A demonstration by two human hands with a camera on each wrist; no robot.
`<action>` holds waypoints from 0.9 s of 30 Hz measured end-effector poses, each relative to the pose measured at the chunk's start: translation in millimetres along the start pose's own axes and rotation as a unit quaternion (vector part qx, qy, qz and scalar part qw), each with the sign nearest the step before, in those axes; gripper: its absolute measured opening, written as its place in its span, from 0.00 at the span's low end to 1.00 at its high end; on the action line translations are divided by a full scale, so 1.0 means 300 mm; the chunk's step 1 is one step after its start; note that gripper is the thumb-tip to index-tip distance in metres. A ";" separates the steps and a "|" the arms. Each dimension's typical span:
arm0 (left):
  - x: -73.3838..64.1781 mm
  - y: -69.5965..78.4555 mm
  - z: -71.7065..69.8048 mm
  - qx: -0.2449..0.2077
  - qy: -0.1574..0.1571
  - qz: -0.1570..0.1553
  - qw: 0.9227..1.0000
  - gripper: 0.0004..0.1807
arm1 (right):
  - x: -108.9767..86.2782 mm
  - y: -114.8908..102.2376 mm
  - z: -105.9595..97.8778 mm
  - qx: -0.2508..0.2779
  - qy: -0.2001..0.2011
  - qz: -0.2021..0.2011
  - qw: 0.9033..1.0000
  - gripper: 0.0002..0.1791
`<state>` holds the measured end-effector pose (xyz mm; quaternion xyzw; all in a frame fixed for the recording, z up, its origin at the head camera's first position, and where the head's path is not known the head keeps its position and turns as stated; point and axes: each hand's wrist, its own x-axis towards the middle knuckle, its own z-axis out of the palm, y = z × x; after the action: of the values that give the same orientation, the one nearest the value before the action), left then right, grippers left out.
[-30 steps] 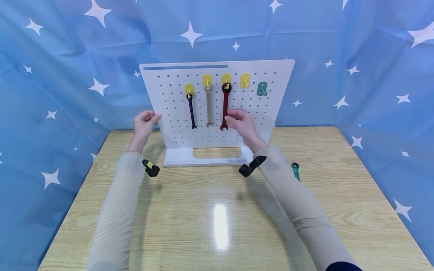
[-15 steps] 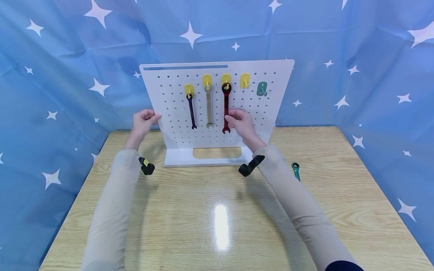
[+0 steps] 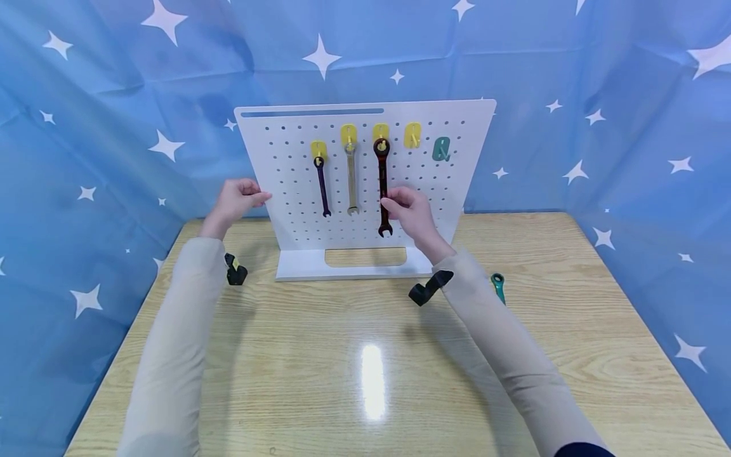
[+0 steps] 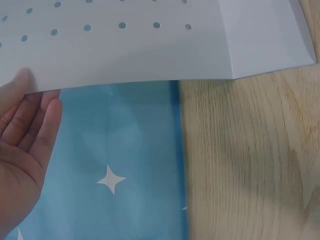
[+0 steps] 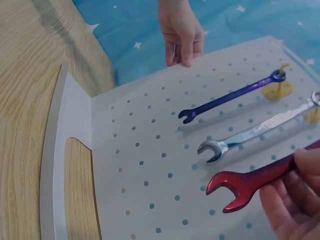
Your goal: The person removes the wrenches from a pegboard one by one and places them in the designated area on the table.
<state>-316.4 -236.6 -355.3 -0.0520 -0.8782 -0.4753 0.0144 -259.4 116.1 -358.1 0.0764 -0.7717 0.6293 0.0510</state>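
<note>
A white pegboard (image 3: pixel 445 114) stands upright on the table. At its left edge my left hand (image 3: pixel 235 200) pinches the board, thumb on the front and fingers behind, as the left wrist view shows. My right hand (image 3: pixel 414 214) grips the shank of a red combination wrench (image 3: pixel 383 181) between thumb and fingers. The wrench's ring end is at the third yellow hook (image 3: pixel 381 131), its open end tilted out from the board. Left of it hang a silver wrench (image 5: pixel 265 125) and a smaller purple wrench (image 5: pixel 232 97), each on a yellow hook.
Right of the red wrench, a yellow hook (image 3: pixel 412 136) and a green hook (image 3: pixel 441 149) are bare. A green ratcheting wrench (image 3: pixel 498 287) lies on the wooden table (image 3: pixel 320 355), partly behind the right sleeve. A blue star-patterned cloth (image 3: pixel 628 95) hangs behind.
The red wrench's open end has swung outward from the board and slightly right, with my right hand moving along. My left wrist has shifted left while the fingers stay at the board's edge.
</note>
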 end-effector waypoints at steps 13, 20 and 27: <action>-0.004 0.034 -0.015 0.041 -0.023 -0.003 0.999 0.13 | -0.049 -0.035 -0.007 0.011 -0.007 -0.027 1.000 0.08; 0.005 0.034 -0.015 0.049 -0.027 -0.005 0.998 0.13 | -0.079 -0.066 -0.013 0.034 -0.024 -0.022 0.999 0.08; 0.012 0.030 -0.013 0.054 -0.027 -0.005 0.998 0.12 | -0.111 -0.115 -0.022 0.053 -0.034 0.001 0.998 0.08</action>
<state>-319.2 -234.6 -345.6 -0.0597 -0.9030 -0.4254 -0.0091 -220.3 117.6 -329.4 0.0991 -0.7387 0.6664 0.0201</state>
